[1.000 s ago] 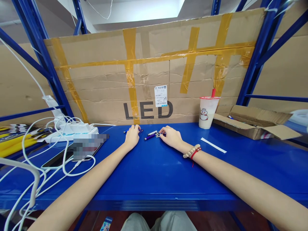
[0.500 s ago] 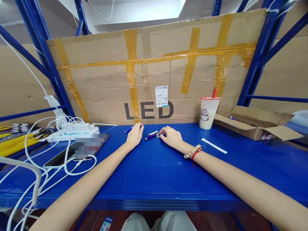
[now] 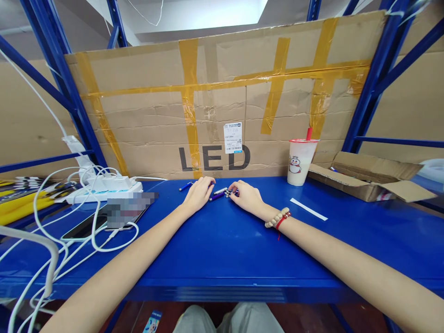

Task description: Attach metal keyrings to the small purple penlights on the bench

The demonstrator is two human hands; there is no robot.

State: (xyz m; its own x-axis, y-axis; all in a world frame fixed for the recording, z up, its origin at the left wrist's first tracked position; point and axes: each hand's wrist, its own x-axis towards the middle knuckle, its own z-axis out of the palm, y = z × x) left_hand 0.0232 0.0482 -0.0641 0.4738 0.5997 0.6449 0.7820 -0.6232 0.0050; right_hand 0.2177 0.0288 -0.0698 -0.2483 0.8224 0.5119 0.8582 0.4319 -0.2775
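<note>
Head view shows the purple tube [image 3: 217,196] lying on the desk [image 3: 222,249] between the left hand [image 3: 199,194] and the right hand [image 3: 247,197], probably so both reach it easily, but I cannot tell if either grip pinches anything.

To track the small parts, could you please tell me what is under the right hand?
Small shiny pieces show by the fingertips of the right hand; anything under its palm and curled fingers is covered from view.
</note>
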